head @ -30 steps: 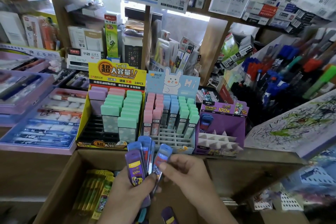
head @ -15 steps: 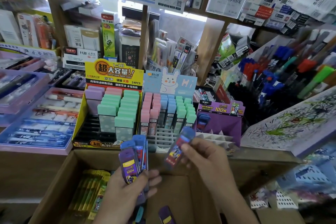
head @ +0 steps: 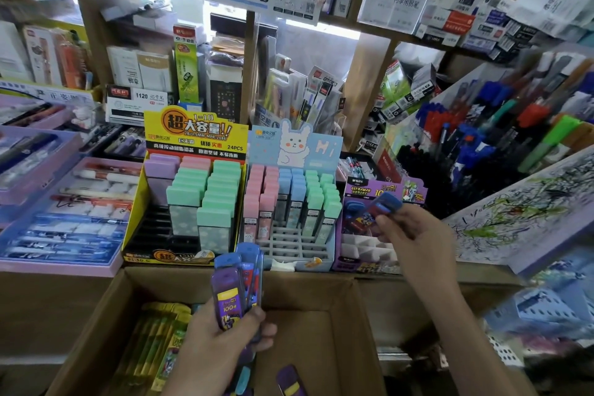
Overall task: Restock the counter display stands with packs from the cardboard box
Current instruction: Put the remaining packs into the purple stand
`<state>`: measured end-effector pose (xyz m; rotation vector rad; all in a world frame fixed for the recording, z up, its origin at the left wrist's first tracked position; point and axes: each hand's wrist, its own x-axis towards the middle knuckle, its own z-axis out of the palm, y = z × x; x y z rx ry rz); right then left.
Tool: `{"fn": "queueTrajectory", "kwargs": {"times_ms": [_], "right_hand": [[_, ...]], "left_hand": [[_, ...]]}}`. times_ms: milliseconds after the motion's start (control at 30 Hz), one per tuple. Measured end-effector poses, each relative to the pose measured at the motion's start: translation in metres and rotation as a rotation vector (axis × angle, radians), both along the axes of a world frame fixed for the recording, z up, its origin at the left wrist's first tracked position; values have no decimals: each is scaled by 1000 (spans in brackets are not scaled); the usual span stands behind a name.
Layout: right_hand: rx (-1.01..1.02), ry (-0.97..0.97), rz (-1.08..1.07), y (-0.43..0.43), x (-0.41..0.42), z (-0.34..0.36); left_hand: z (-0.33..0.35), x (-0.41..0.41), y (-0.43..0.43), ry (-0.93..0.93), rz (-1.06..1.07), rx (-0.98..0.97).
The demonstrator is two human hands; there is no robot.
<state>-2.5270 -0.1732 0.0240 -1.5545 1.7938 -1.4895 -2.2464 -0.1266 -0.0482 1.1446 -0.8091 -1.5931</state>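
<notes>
1. Head view: right hand at 3 o'clock pinches one blue-capped pack between thumb and fingertips. It hovers over the purple stand, close above the white dividers.
2. The pack is tilted and blurred, so I can't tell which end leads. The grip is at one end, probably so the free end can drop into a slot.
3. Left hand at 6 o'clock is clenched around a fan of matching packs, upright above the cardboard box. Likely acting as a magazine, so the right hand can feed packs singly.
4. Purple stand slots are mostly bare, with one pack apparently seated back-left. Judged early in filling this stand.
5. Box stock: yellow packs at 7 o'clock and a loose purple pack near 6.
6. Yellow stand at 11 and rabbit stand at 12 have gaps in their front rows. Neither hand is near them.
</notes>
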Motion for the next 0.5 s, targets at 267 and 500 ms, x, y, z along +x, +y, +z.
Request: {"fn": "queueTrajectory", "kwargs": {"times_ms": [267, 500], "right_hand": [[30, 23, 28, -11, 0, -10], [23, 47, 48, -15, 2, -10]], "left_hand": [[-3, 2, -1, -9, -17, 7], [-4, 2, -1, -23, -23, 2]]}}
